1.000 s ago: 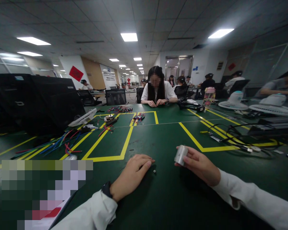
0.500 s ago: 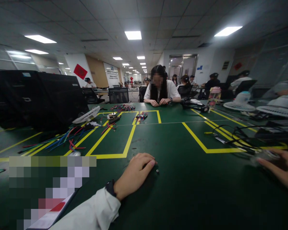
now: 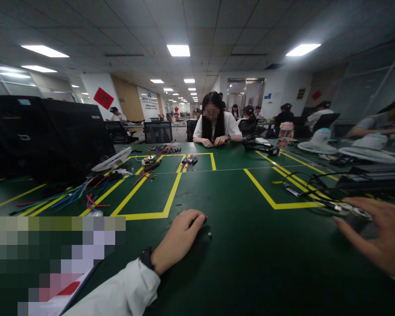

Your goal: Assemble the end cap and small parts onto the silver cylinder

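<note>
My left hand [image 3: 181, 235] rests on the green table [image 3: 250, 263], fingers curled and thumb pressed along the forefinger. Whatever may be inside its grip is hidden. Just right of its fingertips lies a small metal ring-like part [image 3: 210, 235]. At the right edge, my right hand [image 3: 377, 228] spreads its thumb and fingers around a short metal cylinder [image 3: 359, 216], which stands on the table close to black cables. The thumb is apart from the cylinder; whether the fingers touch it I cannot tell.
Black cables [image 3: 311, 186] and dark flat equipment [image 3: 365, 177] lie beyond my right hand. Coloured wires [image 3: 69, 195], a motor with leads [image 3: 149, 161] and a wire bundle [image 3: 189, 162] lie left. A person [image 3: 215, 125] sits opposite. Fan parts [image 3: 319, 142] stand at right.
My right hand has moved further into view and its thumb has spread away from the metal cylinder. The view has turned slightly right. My left hand keeps its place by the small part.
</note>
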A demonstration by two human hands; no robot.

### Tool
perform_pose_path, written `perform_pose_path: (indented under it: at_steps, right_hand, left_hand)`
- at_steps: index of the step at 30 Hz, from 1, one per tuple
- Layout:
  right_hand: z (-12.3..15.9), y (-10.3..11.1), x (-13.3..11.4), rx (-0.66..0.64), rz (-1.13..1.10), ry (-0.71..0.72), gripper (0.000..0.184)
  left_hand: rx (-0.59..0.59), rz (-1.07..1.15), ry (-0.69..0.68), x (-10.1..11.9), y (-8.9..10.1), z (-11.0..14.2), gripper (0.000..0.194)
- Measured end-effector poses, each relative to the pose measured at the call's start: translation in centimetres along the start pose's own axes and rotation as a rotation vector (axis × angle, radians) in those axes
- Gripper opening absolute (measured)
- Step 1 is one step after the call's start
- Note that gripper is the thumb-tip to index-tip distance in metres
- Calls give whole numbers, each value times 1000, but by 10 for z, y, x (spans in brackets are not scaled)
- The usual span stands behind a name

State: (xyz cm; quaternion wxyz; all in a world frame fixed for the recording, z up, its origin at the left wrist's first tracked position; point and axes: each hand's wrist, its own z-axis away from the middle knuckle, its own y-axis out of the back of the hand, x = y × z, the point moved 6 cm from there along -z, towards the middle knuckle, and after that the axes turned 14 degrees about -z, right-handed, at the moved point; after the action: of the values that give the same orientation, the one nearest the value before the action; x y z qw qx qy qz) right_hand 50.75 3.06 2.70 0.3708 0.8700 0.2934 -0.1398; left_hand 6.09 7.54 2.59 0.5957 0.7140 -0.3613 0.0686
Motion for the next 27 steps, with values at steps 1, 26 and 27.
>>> perform_pose_path:
  at_steps: [1,26,27]
  right_hand:
    - [0,-19,-30,-73,-10,70,40]
    - [-11,-171,-175,-668,-327,10,16]
    - [-10,-173,-176,-680,-337,21,16]
  left_hand:
    - [-1,17,16,-1,0,0,35]
    - [6,27,14,-6,1,1,32]
    - [6,28,13,-6,2,1,32]
